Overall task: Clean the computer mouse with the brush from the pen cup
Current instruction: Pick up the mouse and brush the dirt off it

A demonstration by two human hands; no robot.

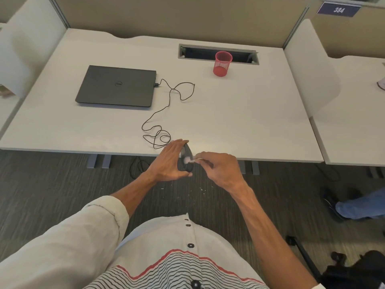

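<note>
My left hand [169,161] holds the black computer mouse [186,152] on its edge, lifted over the desk's front edge, fingers at its far end and thumb at its near end. My right hand [218,167] pinches a small brush [190,160] whose pale bristles touch the mouse's right face. The mouse's black cable [166,105] snakes across the desk to the closed dark laptop [116,86]. The red mesh pen cup [223,63] stands at the back of the desk, its inside hidden from view.
The white desk [239,113] has a cable slot [218,54] at its back, behind the cup. Beige partitions enclose it. Another person's shoe and jeans leg [354,207] show on the carpet at the right, with a dark chair base [343,265] below.
</note>
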